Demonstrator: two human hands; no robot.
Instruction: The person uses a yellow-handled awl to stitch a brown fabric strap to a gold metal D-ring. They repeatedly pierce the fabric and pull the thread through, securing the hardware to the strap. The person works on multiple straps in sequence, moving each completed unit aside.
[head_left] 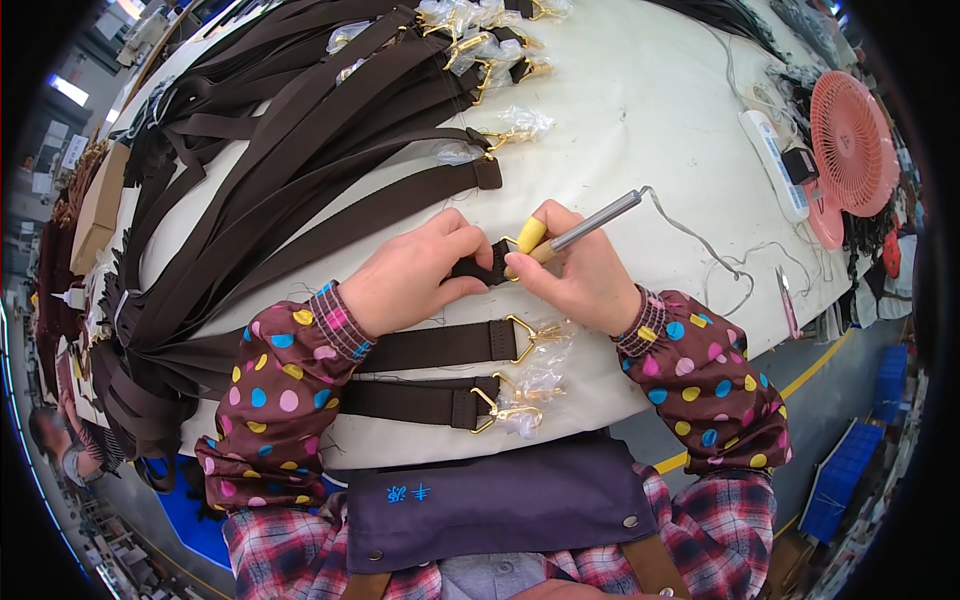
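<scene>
Straps point(440, 343): coloured plain dark brown
Metal fittings point(515, 411): finished in gold
Pen-shaped tool point(600, 217): coloured silver-grey along the barrel, tan toward the lower end
Finger cover point(531, 235): coloured plain yellow
Sleeve covers point(700, 380): maroon, spotted with pink, yellow and blue
Shirt point(740, 515): checked in red, navy and white
Apron point(500, 505): coloured dark purple, marked in bright blue
Table point(640, 120): covered in off-white
Fan point(850, 140): tinted coral pink

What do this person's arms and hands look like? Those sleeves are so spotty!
Maroon sleeve covers with pink, blue and yellow dots end in checked cuffs. Plaid shirt sleeves in red, white and dark blue show too. The left hand has no glove; the right hand wears a yellow finger cover.
</scene>
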